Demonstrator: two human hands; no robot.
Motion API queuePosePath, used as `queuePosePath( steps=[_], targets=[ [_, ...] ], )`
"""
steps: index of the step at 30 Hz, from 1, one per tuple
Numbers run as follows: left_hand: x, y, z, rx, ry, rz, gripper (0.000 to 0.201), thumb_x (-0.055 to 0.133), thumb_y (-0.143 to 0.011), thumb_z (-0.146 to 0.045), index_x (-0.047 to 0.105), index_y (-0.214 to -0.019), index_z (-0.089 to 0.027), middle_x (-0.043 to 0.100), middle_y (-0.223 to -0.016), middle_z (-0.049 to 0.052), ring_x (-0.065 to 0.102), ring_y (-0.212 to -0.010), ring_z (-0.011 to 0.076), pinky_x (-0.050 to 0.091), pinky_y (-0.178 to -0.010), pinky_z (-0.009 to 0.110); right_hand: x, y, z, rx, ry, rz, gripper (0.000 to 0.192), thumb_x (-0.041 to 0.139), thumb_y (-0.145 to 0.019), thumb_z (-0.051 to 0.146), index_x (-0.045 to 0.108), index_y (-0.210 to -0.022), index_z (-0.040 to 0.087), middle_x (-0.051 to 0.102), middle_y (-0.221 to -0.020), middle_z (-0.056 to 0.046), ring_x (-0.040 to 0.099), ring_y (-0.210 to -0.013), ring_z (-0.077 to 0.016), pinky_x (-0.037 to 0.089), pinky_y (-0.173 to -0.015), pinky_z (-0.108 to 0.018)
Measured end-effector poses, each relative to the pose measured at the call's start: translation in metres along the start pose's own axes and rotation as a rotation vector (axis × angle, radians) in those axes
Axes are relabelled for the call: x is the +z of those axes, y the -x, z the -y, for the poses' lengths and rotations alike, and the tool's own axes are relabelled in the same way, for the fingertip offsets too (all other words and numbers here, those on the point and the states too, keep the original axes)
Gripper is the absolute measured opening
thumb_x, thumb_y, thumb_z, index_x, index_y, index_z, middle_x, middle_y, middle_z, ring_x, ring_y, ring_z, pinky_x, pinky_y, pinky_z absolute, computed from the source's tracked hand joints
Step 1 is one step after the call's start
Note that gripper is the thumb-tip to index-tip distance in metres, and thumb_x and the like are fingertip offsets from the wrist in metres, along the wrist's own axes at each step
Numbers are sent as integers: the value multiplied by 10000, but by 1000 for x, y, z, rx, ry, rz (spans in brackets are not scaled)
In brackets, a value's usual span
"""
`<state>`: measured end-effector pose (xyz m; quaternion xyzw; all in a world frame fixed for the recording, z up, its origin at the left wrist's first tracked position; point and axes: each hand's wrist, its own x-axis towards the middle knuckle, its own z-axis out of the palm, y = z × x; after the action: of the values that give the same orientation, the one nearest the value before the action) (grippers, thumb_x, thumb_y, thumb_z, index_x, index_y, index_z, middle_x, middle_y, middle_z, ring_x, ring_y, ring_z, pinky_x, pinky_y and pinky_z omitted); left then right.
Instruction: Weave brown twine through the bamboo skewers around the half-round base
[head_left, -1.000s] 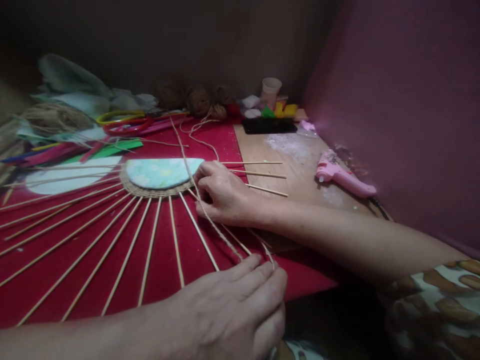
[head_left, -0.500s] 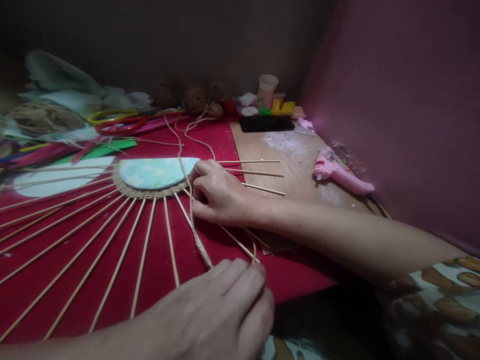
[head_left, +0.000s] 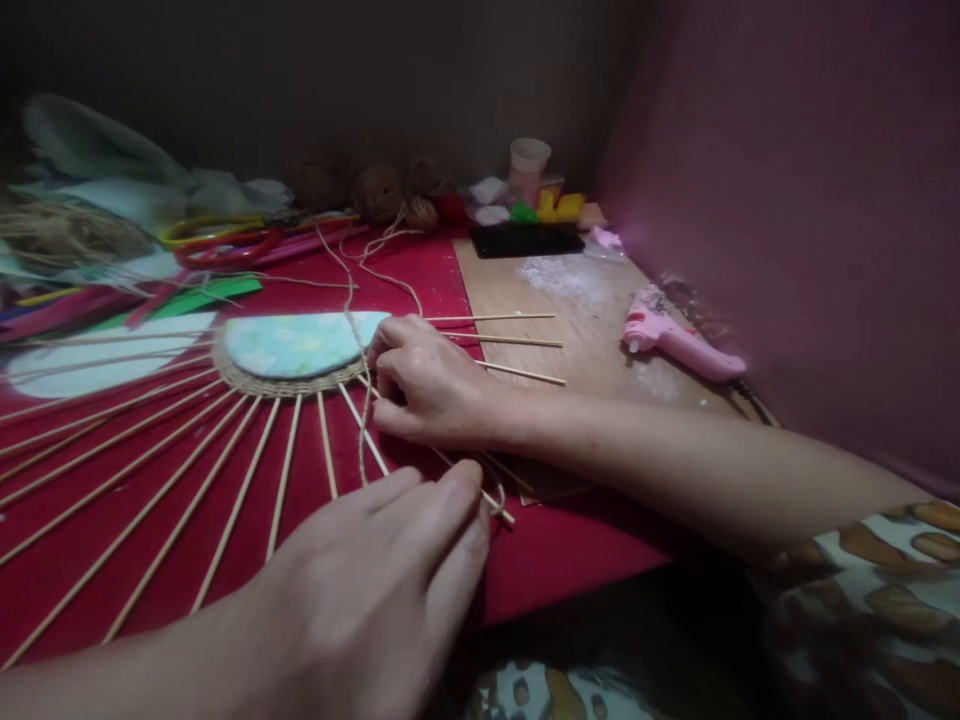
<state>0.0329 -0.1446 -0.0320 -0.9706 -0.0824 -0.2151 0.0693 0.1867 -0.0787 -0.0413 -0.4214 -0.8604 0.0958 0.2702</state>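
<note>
A half-round piece of blue-green patterned fabric (head_left: 300,342) is edged by a woven twine band (head_left: 262,383). Thin wooden sticks (head_left: 244,530) fan out from the band. My right hand (head_left: 431,385) is closed at the band's right end, fingers curled over the weaving and the sticks there; its fingertips are partly hidden. Nearer me, my left hand (head_left: 397,560) is closed on the jute twine (head_left: 365,430), which runs down past my right fingers. A small loop of twine (head_left: 498,497) shows beyond the left fingers, around a stick's end.
Twine balls (head_left: 379,192), scissors (head_left: 225,245) and a white cup (head_left: 529,165) stand along the back. A black phone (head_left: 527,240) and a pink glue gun (head_left: 679,340) lie on the wooden board (head_left: 510,300). Red cloth (head_left: 570,560) covers the table; a wall (head_left: 810,220) rises at right.
My left hand has moved up and to the left, nearer the band, and the twine between the hands is shorter. My right hand stays at the band's right end.
</note>
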Motion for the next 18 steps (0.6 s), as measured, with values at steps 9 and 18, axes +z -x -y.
queuePosePath(
  steps=[9, 18],
  targets=[
    [-4, -19, -8, 187, 76, 52, 330, 321, -881, -92, 647, -895, -141, 647, -799, 61, 583, -719, 184, 471, -736, 369, -1, 1, 1, 2, -1, -8, 153, 489, -765, 105, 520, -627, 163, 519, -902, -82, 447, -843, -177, 405, -780, -305],
    [-14, -8, 12, 54, 36, 160, 253, 394, -873, -172, 646, -858, -186, 627, -816, 60, 562, -796, 206, 436, -894, 429, 1, 1, -2, -25, -18, -25, 96, 506, -755, 126, 520, -666, 159, 497, -883, -78, 433, -835, -180, 404, -780, -316]
  ],
)
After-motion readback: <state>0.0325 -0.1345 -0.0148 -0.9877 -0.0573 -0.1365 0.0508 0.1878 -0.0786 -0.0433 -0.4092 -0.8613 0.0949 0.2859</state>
